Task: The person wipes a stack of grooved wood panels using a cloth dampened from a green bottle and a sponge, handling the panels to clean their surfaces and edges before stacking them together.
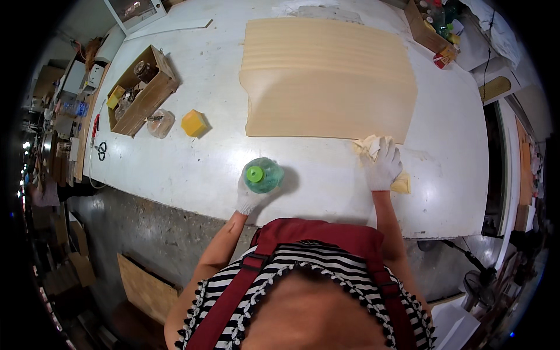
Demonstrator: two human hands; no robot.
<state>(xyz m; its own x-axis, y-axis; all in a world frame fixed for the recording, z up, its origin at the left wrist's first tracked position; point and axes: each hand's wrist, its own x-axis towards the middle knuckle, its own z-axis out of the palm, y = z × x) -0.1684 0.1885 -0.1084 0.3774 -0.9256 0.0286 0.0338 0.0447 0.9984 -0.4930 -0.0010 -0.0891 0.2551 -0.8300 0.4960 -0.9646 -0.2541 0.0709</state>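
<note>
My left hand [248,197], in a white glove, is wrapped round a green plastic bottle [269,180] with a bright green cap. The bottle stands upright near the table's front edge; it hides most of my fingers. My gloved right hand [383,165] presses on a crumpled cream cloth [367,146] at the near right corner of a thin wood veneer sheet [326,87]. Part of a yellowish cloth [401,183] shows beside my right wrist. The sheet lies flat, with pale grain and a ragged left edge.
On the left of the white table [201,166] are an open wooden box [149,99] with jars, a wrapped clear container [160,123], a yellow block [193,123] and black scissors [102,151]. A cardboard box [424,29] with bottles stands far right. A fan [481,286] is at lower right.
</note>
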